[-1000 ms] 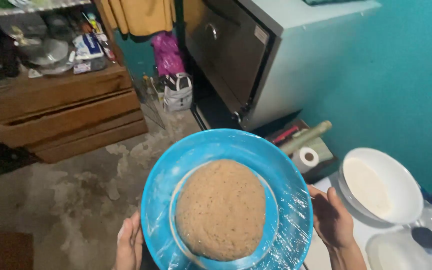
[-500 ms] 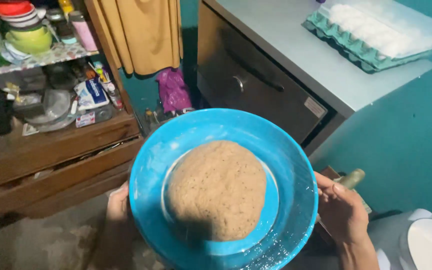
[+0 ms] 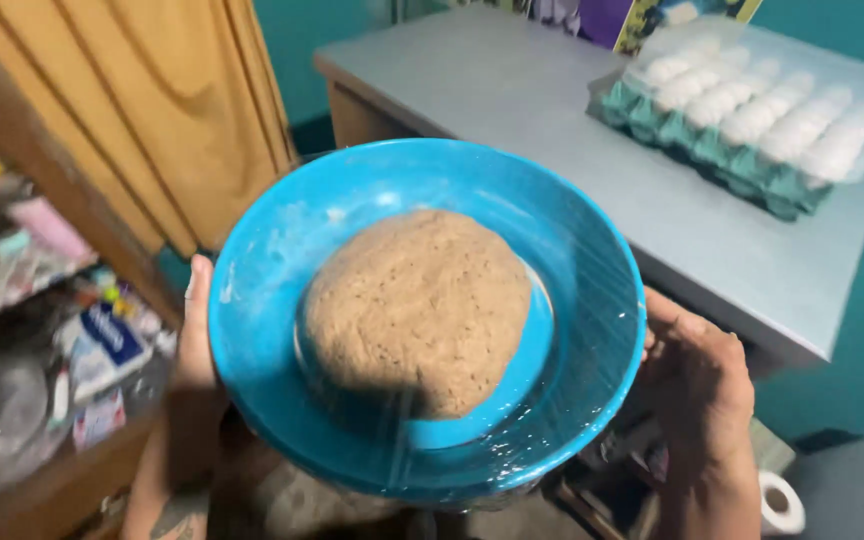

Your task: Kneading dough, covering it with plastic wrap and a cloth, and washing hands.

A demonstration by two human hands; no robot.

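Beside the table edge (image 3: 732,290), 2 hands grip the bowl (image 3: 272,300).

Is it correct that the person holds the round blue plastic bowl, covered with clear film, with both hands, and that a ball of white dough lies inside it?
Not quite: the dough ball is brown and speckled, not white, as the head view shows. The rest holds: left hand and right hand grip the round blue plastic bowl, covered with clear film.
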